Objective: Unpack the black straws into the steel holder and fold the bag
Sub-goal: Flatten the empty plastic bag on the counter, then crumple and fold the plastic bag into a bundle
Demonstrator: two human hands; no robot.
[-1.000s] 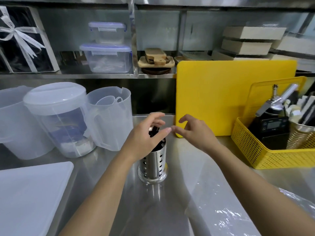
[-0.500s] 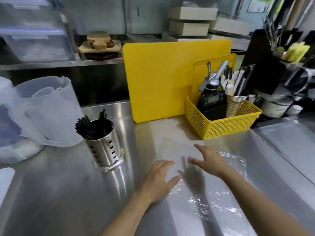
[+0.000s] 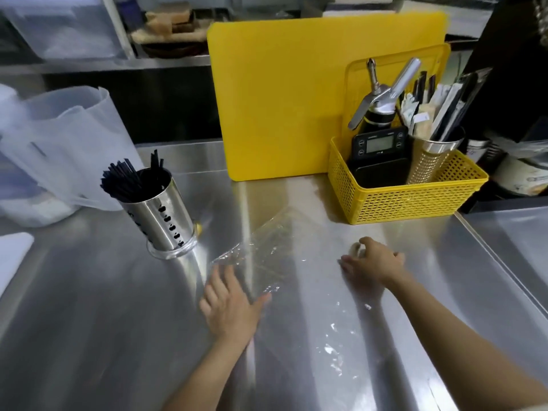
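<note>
One steel holder (image 3: 160, 215) stands on the steel table (image 3: 89, 307) at about nine o'clock from the middle of the view, with a bundle of black straws (image 3: 130, 180) upright in it, too many and too close to count. One clear bag (image 3: 275, 253) lies flat on the table, running from near the holder's foot toward five o'clock. Two hands are on it. The left hand (image 3: 229, 304) lies flat with fingers spread, pressing the bag's near left edge. The right hand (image 3: 373, 261), at three o'clock from the left, has its fingers curled at the bag's far right edge; whether it pinches the film I cannot tell. One yellow cutting board (image 3: 281, 108) leans at twelve o'clock, and one yellow basket (image 3: 409, 197) sits at two o'clock.

Against half a second ago, the hands have moved apart, the right hand further right.
</note>
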